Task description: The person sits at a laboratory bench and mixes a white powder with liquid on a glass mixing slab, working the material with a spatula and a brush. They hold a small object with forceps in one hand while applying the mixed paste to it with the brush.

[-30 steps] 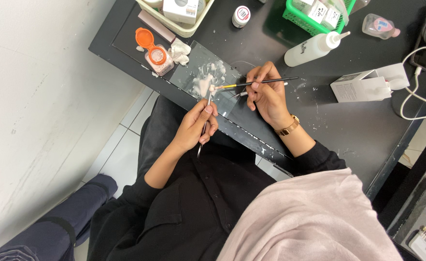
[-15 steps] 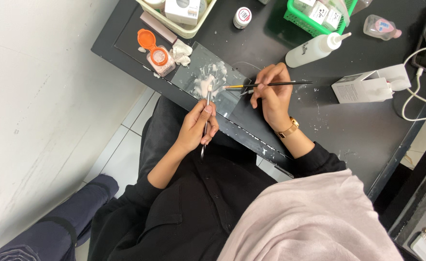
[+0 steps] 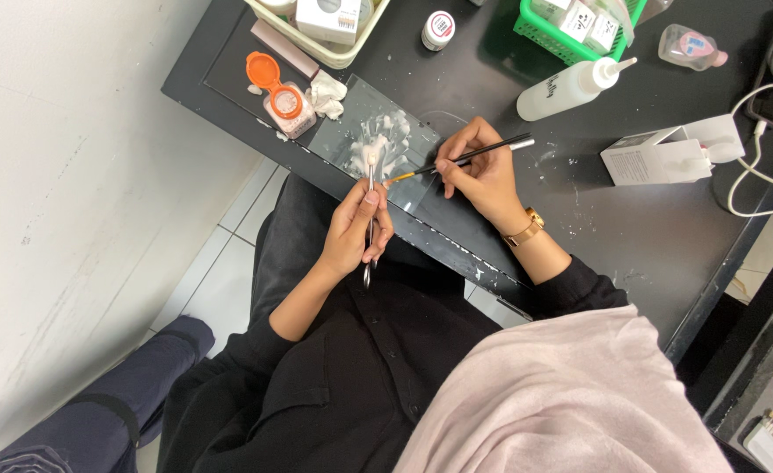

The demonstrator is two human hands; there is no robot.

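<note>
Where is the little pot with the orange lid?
In the head view, the little pot with the orange flip lid sits on the dark table, up and left of the left hand, beside crumpled white tissue and the glass slab.

I sit at a dark table [image 3: 632,219] with white specks across its top, its left corner close to a plain white wall [image 3: 62,175]. Under my knees the floor [image 3: 220,280] is pale tile with grey joints. Even, soft light fills the room.
</note>
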